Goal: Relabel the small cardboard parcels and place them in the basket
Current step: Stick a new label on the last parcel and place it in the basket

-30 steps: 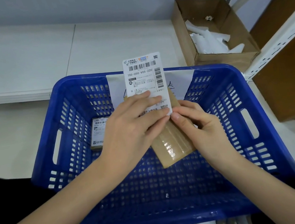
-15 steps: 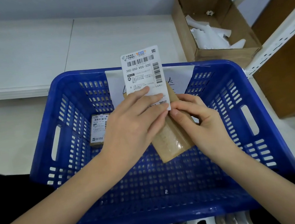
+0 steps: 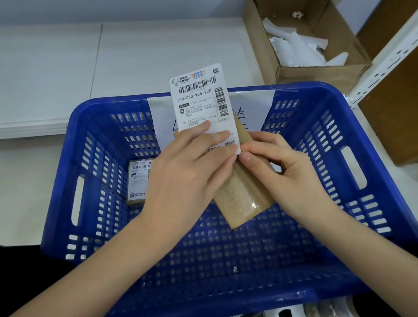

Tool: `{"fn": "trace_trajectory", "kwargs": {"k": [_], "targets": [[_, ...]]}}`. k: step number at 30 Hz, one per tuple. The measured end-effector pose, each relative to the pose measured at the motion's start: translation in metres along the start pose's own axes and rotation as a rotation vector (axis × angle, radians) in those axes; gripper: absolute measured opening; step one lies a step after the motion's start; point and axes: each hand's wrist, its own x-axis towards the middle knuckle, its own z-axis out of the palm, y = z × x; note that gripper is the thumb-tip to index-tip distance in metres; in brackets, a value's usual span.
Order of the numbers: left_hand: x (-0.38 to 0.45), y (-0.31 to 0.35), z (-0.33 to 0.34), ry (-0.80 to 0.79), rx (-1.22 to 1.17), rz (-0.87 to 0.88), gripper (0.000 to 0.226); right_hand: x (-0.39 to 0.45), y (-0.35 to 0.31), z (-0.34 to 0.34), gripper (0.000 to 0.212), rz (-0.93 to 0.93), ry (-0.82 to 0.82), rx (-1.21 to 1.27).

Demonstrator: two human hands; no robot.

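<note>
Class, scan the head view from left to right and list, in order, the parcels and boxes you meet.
Labelled parcel lying in the basket → parcel held in the hands → open cardboard box of paper scraps.

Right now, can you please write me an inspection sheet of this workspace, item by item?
Surface: white table.
Job's things: held parcel over blue basket; white label half pressed on; labelled parcel lies inside the basket.
Clutter: open carton with paper scraps.
Hands: left hand presses the label with flat fingers; right hand grips the parcel.
Cables: nothing seen.
Surroundings: white shelf post, brown panel.
</note>
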Motion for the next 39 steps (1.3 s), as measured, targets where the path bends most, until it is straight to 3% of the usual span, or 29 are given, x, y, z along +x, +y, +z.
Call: {"fn": "trace_trajectory", "kwargs": {"k": [20,39], "targets": [[-0.0024,0.0021,0.0048,-0.032,-0.029,0.009,0.017,0.0007,0.0016,0.0005,0.018,0.002,0.024,-0.042],[-0.0004,0.0094,0.0077,-0.026,-0.099,-0.108,0.014,-0.0008,0.0002,0.0032,0.021,-0.022,0.064,-0.206]]}}
